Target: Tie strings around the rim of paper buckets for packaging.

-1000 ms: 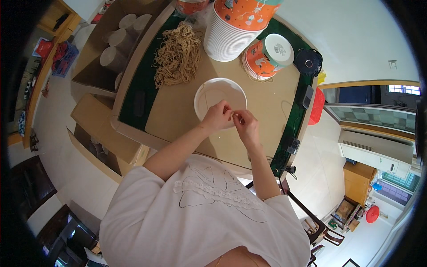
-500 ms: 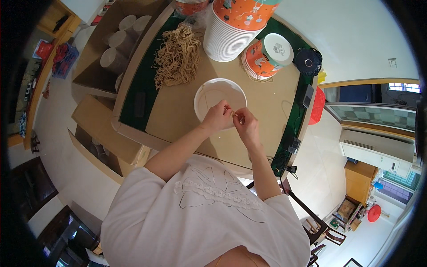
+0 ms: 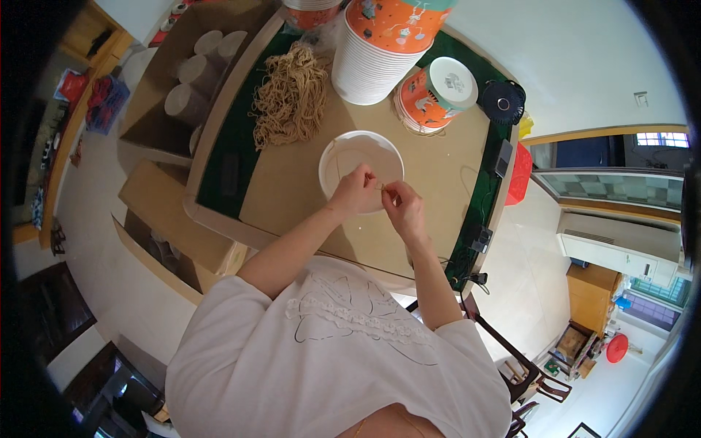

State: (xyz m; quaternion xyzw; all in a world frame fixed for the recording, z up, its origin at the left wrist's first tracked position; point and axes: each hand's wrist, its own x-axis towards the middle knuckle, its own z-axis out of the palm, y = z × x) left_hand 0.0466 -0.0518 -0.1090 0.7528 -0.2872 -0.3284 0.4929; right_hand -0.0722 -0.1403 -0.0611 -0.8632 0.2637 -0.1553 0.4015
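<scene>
A white paper bucket [image 3: 346,146] stands on the table in front of me, its open mouth facing up. At its near right rim, my left hand [image 3: 353,191] and my right hand [image 3: 404,206] are close together, fingers pinched. Between the fingertips runs a short piece of tan cord [image 3: 379,187], and each hand seems to grip an end. A thin line of cord also shows inside the bucket. Beyond it to the left lies a loose heap of tan cords [image 3: 290,98].
A tall stack of white and orange buckets [image 3: 374,69] rises behind. Right of it are orange buckets with a teal-edged one upside down [image 3: 450,84], a black fan [image 3: 504,101] and a black device [image 3: 503,158]. Cardboard boxes [image 3: 175,212] holding white cups stand left of the table.
The hands stay at the bucket's rim with small finger movements; the cord between the fingertips looks a little more drawn out. The whole view has shifted slightly.
</scene>
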